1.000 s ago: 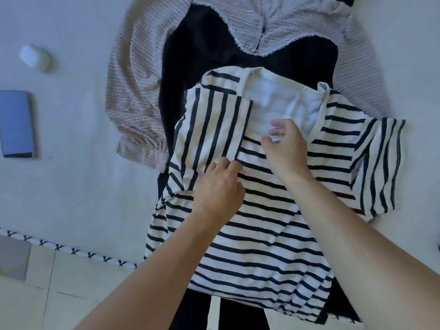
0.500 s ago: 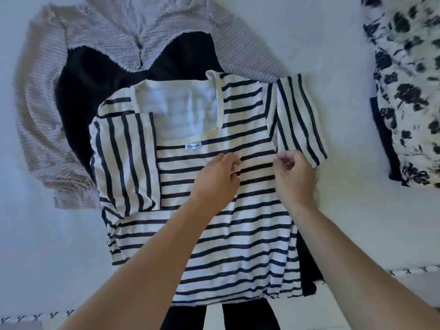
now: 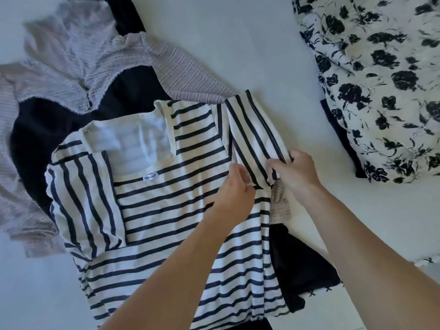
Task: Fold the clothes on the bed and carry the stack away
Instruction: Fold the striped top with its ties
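A white shirt with navy stripes (image 3: 166, 206) lies flat on the white bed (image 3: 238, 44), on top of a black garment (image 3: 71, 120) and a pale knitted cardigan (image 3: 78, 63). Its left sleeve is folded in over the body. My right hand (image 3: 295, 172) grips the hem of the right sleeve (image 3: 252, 129), which stands up off the bed. My left hand (image 3: 234, 189) pinches the shirt at the armpit seam, just left of the right hand.
A white cloth with black flowers (image 3: 381, 79) is bunched up at the right, over a dark edge. The bed's edge with cross-stitch trim (image 3: 426, 260) shows at lower right, and pale floor beyond it.
Both hands have moved from the middle of the shirt to its right sleeve. The right hand has taken the sleeve's hem and lifted it. The view has swung right and brought in the flowered cloth.
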